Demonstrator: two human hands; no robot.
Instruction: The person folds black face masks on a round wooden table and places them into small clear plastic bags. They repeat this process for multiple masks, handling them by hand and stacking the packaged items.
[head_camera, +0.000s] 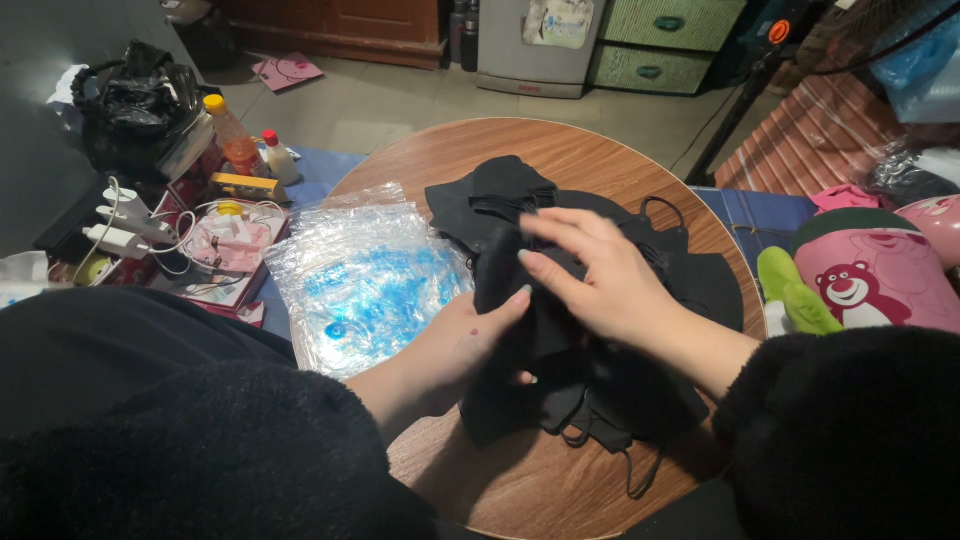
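Both hands work at the centre of the round wooden surface (560, 165). The left hand (462, 345) grips a stack of black face masks (520, 300) from the side and beneath, fingers curled closed around its edge. The right hand (600, 275) lies flat on top of the same stack, fingers (560, 225) extended and narrowly spread, pressing rather than grasping.

Status of the work, as judged from the layout:

- Gathered: a portion of the masks sits squared up between the two hands, which suggests stacking is under way.
- Outstanding: a loose pile of black masks (500, 195) lies beyond the hands, and further masks with trailing ear loops (640, 470) spread out near the body edge of the surface. These are not aligned.
- Packaging: a clear plastic bag with blue print (360, 280) lies flat just left of the stack, touching or nearly touching the left hand. It appears empty; whether it is open cannot be determined.

Overall, the work appears to be in an early-to-middle stage.
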